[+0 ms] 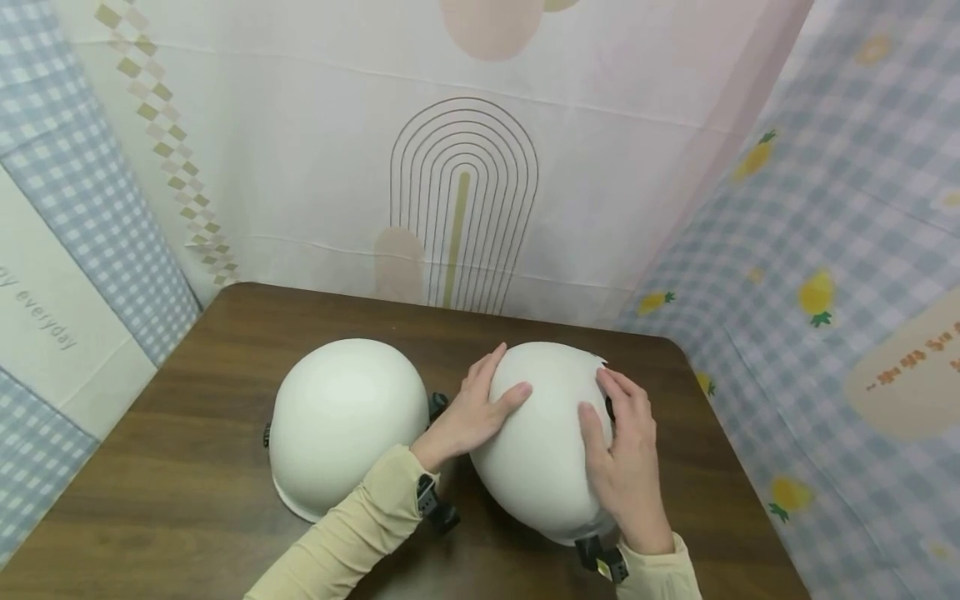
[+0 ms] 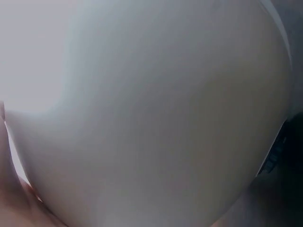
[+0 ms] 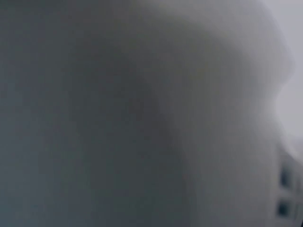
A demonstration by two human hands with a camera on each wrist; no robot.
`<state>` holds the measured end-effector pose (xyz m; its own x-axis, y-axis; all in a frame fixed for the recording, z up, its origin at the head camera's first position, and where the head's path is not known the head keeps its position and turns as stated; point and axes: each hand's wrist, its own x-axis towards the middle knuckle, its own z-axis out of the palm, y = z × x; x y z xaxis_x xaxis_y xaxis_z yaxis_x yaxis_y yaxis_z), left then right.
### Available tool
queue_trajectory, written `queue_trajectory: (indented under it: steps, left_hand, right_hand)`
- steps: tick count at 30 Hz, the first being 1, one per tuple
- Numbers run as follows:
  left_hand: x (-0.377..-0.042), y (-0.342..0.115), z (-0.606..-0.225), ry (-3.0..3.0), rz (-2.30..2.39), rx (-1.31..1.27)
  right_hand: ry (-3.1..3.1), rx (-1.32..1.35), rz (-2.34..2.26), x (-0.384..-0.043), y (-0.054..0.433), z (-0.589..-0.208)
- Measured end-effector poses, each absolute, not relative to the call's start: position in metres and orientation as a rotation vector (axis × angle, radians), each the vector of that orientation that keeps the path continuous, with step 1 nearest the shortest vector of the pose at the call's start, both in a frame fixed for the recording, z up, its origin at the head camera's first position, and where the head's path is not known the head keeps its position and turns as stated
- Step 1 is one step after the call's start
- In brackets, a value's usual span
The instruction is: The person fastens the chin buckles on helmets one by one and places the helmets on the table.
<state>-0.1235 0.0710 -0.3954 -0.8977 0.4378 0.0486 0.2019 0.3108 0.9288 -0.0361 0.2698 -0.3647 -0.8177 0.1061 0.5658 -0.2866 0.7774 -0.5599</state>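
Both hands rest on a smooth white helmet, dome up, at the right of the table. My left hand lies along its left side, fingers extended toward the back and thumb across the dome. On the opposite side, my right hand touches the helmet with fingers near its right edge and thumb on the shell. A dark part shows by those fingertips. In the left wrist view the white shell fills most of the picture. The right wrist view shows a blurred pale surface.
A second white helmet stands dome up on the brown wooden table, left of the first, with black fittings at its sides. The left forearm passes close in front of it. Patterned cloths hang behind and beside the table.
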Motion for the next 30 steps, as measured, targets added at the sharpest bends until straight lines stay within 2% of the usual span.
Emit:
queue_trajectory:
  steps: [15,30]
  left_hand:
    - [-0.127,0.076,-0.401,2.352,1.660,0.586]
    - [-0.129,0.076,-0.411,2.317,1.684,0.516]
  right_hand:
    - [-2.516,0.109,0.663,-0.033,0.272,-0.364]
    - [-2.484,0.057,0.692,-0.034,0.270,-0.366]
